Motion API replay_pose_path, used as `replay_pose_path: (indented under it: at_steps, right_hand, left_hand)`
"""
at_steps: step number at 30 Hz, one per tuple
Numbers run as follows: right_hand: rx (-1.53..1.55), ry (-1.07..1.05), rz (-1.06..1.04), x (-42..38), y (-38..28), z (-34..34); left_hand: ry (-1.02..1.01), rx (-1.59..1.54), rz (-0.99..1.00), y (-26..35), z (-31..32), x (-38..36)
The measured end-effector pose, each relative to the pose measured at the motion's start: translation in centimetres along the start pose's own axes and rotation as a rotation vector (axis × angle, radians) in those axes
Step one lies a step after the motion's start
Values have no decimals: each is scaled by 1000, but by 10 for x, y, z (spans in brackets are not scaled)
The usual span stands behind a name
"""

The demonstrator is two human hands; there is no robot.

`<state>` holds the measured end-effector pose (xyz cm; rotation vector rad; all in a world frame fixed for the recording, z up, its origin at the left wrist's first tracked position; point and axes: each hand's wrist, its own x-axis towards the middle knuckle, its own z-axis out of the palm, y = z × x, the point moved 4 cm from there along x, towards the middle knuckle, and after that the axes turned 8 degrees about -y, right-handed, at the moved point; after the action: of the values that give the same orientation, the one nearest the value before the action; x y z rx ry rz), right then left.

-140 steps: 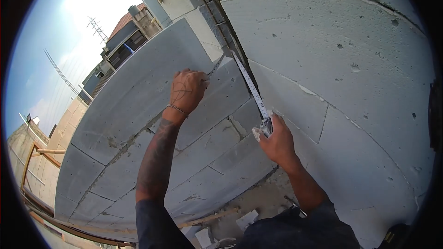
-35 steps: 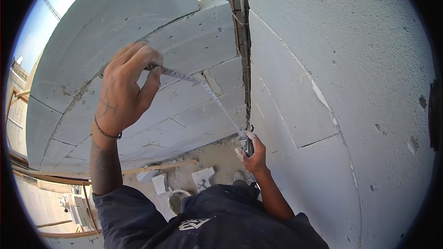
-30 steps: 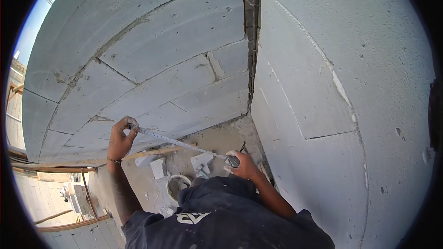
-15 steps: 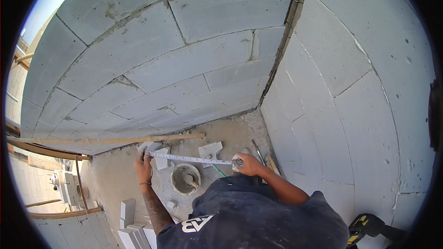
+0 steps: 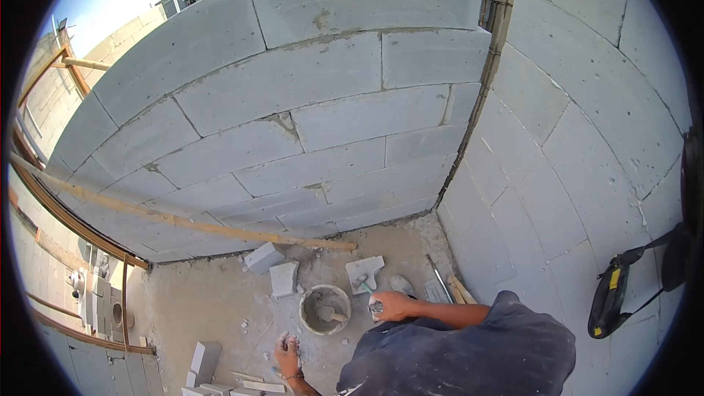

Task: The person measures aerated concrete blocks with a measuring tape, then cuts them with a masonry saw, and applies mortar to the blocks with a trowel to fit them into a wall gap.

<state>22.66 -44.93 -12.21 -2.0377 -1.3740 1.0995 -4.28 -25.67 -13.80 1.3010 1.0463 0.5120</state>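
My right hand [image 5: 393,306] is closed around a small tape measure [image 5: 376,307] near my waist, and no blade shows stretched out from it. My left hand [image 5: 287,356] is low over the floor with its fingers apart and nothing visible in them. Between and beyond the hands stands a round bucket [image 5: 303,314] of grey mortar with a light-handled scoop [image 5: 334,317] in it. Past my right hand lies a cut block piece [image 5: 374,265], with a green-handled tool [image 5: 362,285] resting against it.
A block wall [image 5: 337,117] rises ahead, meeting another block wall [image 5: 579,147] at right. A wooden pole [image 5: 220,229] leans across the front wall. Block offcuts [image 5: 284,279] lie behind the bucket. Stacked blocks [image 5: 205,359] stand lower left. A black-and-yellow strapped item [image 5: 607,301] is at right.
The tape blade that stretched between both hands is no longer out. My left hand has let go of its end and moved down toward me. The view has tilted up.
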Motion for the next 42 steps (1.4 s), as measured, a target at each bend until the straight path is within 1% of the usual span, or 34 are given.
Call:
replay_pose_path:
  at_steps: [2, 4, 5, 6, 7, 8, 10, 12, 13, 14, 16, 17, 18, 19, 20, 21, 22, 23, 24, 25, 26, 28, 29, 31, 32, 34, 35, 36, 38, 39, 40, 42]
  right_hand:
    - [-44, -10, 7, 7, -10, -4]
    - [-95, -19, 6, 16, -20, -10]
    - [-70, -12, -20, 19, -23, -12]
    - [-49, -7, -49, 23, -26, -14]
    - [-80, -1, -72, 28, -26, -13]
    - [-51, -15, -109, 33, -25, -9]
    - [-29, -57, -165, 38, -33, -7]
    - [-88, -57, -156, 34, -43, -4]
    - [-28, -74, -144, 30, -48, -3]
    - [-38, -113, -162, 30, -50, 4]
    - [21, -62, -164, 26, -45, 9]
    - [92, -93, -165, 26, -37, 15]
    - [85, -134, -160, 24, -31, 21]
    - [50, -92, -189, 21, -26, 22]
    - [16, -46, -219, 17, -26, 22]
    - [19, -85, -180, 9, -36, 18]
    - [95, -114, -111, 0, -42, 16]
    - [77, -179, -18, -7, -48, 15]
    - [-4, -185, -9, -10, -39, 21]
    - [103, -193, -91, -17, -43, 23]
    - [197, -253, 20, -23, -47, 25]
    - [252, -323, 74, -27, -34, 37]
    - [247, -353, 99, -30, -27, 44]
    - [137, -345, 72, -31, -20, 51]
    - [137, -351, 88, -31, -17, 52]
    - [89, -450, 49, -30, -26, 58]
    - [77, -467, -13, -28, -32, 57]
    - [83, -470, -5, -27, -39, 55]
    - [38, -617, 68, -25, -44, 58]
    - [27, -623, 48, -24, -44, 59]
    - [38, -630, 64, -27, -37, 63]
    - [57, -573, 12, -20, -26, 70]
  left_hand:
    - [5, 48, -36, -37, -14, -10]
    - [-85, -33, -1, -101, -37, 5]
    - [-77, -50, 25, -109, -36, 8]
    - [-119, 83, 40, -115, -26, 8]
    - [-151, 216, 55, -109, -13, 9]
    - [-126, 195, 79, -102, -4, 16]
    - [-239, 141, 78, -58, 21, 16]
    - [-305, 244, 206, -5, 53, 7]
    - [-406, 270, 170, -1, 65, 9]
    - [-509, 294, 135, 0, 76, 16]
    - [-665, 453, 166, 13, 95, 15]
    - [-642, 431, 144, 16, 101, 15]
    - [-682, 540, 199, 16, 110, 13]
    - [-728, 649, 253, 14, 118, 11]
    - [-725, 595, 305, 13, 124, 10]
    - [-720, 532, 341, 15, 128, 2]
    - [-756, 425, 334, 10, 130, -5]
    - [-817, 342, 257, -13, 138, -6]
    - [-848, 254, 200, -21, 142, -14]
    - [-851, 160, 94, -20, 144, -29]
    - [-815, 169, 50, -20, 144, -41]
    - [-802, 12, -87, -23, 145, -59]
    - [-796, -19, -112, -40, 148, -67]
    - [-720, 64, 34, -54, 147, -73]
    - [-727, 53, 24, -62, 147, -77]
    - [-717, -130, -196, -59, 138, -87]
    - [-657, -287, -162, -78, 142, -89]
    - [-660, -289, -172, -75, 138, -91]
    - [-622, -255, -199, -65, 128, -92]
    - [-584, -249, -109, -67, 127, -89]
    - [-592, -254, -127, -73, 130, -91]
    - [-587, -243, -256, -83, 129, -85]
